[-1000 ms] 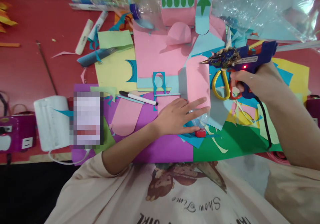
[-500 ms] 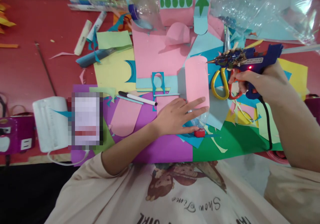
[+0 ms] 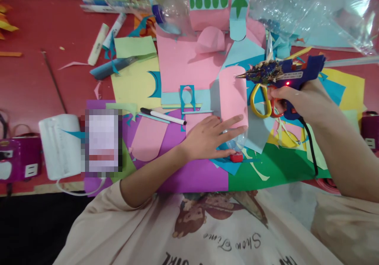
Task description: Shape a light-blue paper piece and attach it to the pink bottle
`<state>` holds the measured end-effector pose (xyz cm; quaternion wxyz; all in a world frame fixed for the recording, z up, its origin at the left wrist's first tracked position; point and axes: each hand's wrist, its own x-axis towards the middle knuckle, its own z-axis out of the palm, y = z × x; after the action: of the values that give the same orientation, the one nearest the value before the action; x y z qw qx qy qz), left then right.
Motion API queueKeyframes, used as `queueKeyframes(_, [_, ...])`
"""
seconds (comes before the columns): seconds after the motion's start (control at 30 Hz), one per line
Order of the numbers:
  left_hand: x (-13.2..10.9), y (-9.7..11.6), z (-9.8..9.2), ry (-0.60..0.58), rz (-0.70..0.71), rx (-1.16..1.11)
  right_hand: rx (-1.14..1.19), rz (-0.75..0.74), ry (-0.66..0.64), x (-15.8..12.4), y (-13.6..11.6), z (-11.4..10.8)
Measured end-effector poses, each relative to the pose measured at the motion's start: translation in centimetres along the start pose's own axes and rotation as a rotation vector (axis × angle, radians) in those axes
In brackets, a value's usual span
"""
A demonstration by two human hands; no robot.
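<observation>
A plastic bottle [image 3: 239,138] wrapped in pink paper [image 3: 232,95] lies on its side, its red cap [image 3: 236,157] toward me. My left hand [image 3: 205,139] holds it at the clear neck end, fingers spread across the bottle and the paper's lower edge. In my right hand [image 3: 296,97] is a blue hot glue gun [image 3: 291,71], fingers wrapped round its grip and a red light glowing on its side. Its metal nozzle points left over the upper part of the pink paper; whether it touches I cannot tell. Scissors with yellow and red-orange handles [image 3: 261,101] lie beneath the gun.
Coloured paper sheets and scraps cover the table around the bottle. A black-and-white marker [image 3: 162,116] lies left of my hand. Farther left are a blurred-out phone [image 3: 103,140] and a white cabled device [image 3: 60,146]. Clear plastic bottles [image 3: 284,8] and a pink paper craft [image 3: 209,16] stand behind.
The glue gun in my right hand has moved left and slightly down, bringing its nozzle from the paper's right edge over its surface. My left hand and the bottle stay put.
</observation>
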<state>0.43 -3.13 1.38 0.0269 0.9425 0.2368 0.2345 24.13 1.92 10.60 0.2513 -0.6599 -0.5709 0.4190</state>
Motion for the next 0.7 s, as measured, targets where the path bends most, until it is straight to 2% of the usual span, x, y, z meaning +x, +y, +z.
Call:
queueKeyframes(0.4, [-0.1,-0.1,0.3,0.014,-0.003,-0.011,0.051,0.058,0.057,-0.5,0.4,-0.6])
queueKeyframes(0.57, [-0.1,-0.1,0.0,0.024,-0.003,-0.057,0.079,0.007,0.047,-0.2,1.6,-0.7])
queueKeyframes(0.7, [-0.1,-0.2,-0.1,0.052,-0.004,-0.056,0.138,0.073,0.028,0.1,2.7,-0.8])
